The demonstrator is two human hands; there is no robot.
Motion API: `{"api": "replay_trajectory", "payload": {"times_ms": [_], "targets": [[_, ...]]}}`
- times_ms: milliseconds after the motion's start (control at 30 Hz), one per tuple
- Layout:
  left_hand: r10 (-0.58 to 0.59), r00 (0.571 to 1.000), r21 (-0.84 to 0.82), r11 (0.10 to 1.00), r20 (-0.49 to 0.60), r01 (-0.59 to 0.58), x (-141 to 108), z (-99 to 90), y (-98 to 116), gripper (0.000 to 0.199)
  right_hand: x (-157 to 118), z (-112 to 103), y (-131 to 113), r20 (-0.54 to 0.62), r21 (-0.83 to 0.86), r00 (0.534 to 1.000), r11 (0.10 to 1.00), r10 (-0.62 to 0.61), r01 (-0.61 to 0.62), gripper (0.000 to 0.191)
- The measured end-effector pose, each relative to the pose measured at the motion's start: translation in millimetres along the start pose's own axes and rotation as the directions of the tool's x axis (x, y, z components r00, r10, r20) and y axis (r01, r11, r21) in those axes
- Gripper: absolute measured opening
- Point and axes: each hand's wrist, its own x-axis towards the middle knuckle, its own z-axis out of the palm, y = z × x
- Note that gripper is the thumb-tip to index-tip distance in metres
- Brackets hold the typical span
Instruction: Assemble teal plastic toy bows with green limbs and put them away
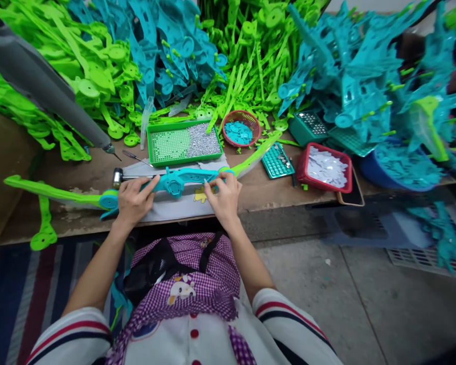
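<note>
Across the cloth at the table's front edge lies a long blue plastic part with a raised round boss in its middle. A green plastic arm joins its left end, and another green arm slants up and away from its right end. My left hand grips the blue part left of the boss, fingers bent over it. At the other end, my right hand pinches the blue part near the joint, partly hiding it. A metal hammer lies just behind my left hand.
Behind stand a green tray of small metal pieces, a round red basket of blue pieces and a red bin of white pieces. A grey power screwdriver hangs at left. Green and blue parts pile high behind.
</note>
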Motion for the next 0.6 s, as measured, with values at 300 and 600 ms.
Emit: {"api": "replay_trajectory", "payload": {"times_ms": [300,600], "targets": [[0.030,0.998,0.034,0.999,-0.059,-0.028,-8.8,0.5,1.4,0.038,9.8,5.8,-6.7,0.074,-0.004,0.996,0.999,-0.039,0.039,0.024],[0.122,0.991,0.062,0.991,-0.050,-0.119,-1.8,-13.6,-0.9,0.035,-8.2,-8.6,18.2,-0.116,0.091,0.990,0.991,-0.085,0.096,0.020]]}}
